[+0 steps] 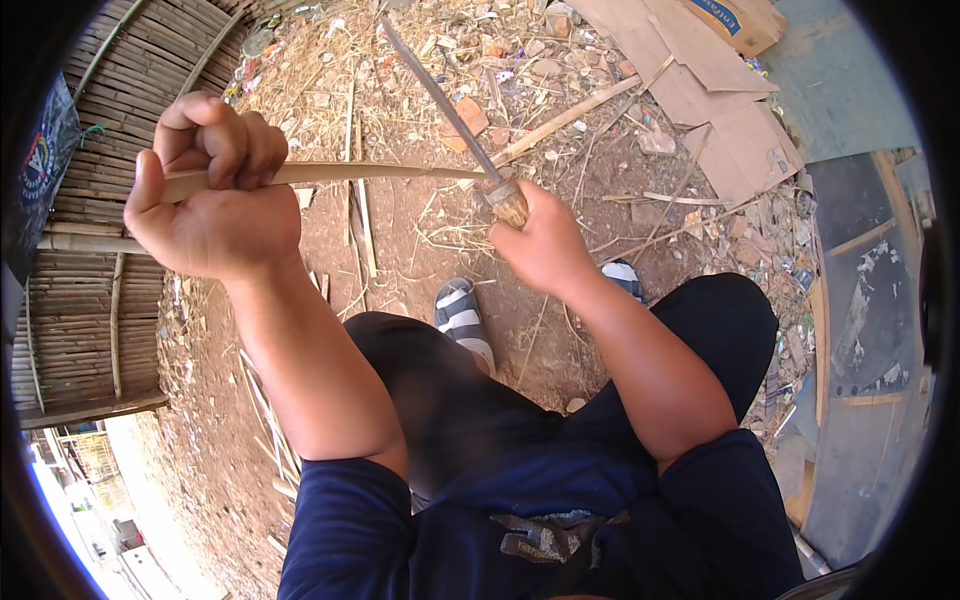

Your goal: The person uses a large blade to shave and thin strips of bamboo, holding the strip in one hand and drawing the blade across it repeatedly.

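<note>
My left hand, raised at the left, is closed round a flat pale strip that looks like split bamboo. The strip runs rightward, nearly level, and its far end meets the base of the blade near my right hand. In my right hand is a long knife, its rough brown handle wrapped by my fingers. The narrow dark blade points away and to the left. Whether the blade's edge is cutting into the strip I cannot tell.
A woven bamboo wall stands at the left. Flattened cardboard lies far right, beside dark weathered panels. Bamboo strips, straw, stones and litter cover the earth ahead. My sandalled foot rests between my hands, nearer to me.
</note>
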Available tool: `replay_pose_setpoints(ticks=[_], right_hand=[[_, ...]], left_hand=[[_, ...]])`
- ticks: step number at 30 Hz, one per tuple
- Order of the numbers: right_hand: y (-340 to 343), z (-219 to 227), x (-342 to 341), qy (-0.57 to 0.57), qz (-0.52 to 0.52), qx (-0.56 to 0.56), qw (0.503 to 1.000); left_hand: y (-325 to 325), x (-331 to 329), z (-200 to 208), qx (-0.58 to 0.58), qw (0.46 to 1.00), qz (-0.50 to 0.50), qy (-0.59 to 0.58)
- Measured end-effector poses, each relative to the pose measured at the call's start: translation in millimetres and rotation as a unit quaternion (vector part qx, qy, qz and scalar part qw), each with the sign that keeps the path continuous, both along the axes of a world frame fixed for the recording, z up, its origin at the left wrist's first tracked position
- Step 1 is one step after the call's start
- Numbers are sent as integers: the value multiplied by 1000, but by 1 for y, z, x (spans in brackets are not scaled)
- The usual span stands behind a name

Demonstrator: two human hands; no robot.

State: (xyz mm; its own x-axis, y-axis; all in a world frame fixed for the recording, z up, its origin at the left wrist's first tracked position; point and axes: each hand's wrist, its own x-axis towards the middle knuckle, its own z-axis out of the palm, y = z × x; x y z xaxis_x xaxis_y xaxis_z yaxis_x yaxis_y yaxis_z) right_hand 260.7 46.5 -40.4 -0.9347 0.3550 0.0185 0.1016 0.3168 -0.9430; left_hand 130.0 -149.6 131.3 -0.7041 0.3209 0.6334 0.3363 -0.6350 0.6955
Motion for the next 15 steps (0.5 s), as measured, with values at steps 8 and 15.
replay_pose_setpoints(ticks=[8, 15], right_hand=[[-13, -5, 7, 35, -30, -18, 999], [-30, -59, 10, -116, 13, 91, 989]], left_hand=[[-1, 4, 1, 0, 1000, 23, -1], [6, 3, -2, 16, 993, 115, -31]])
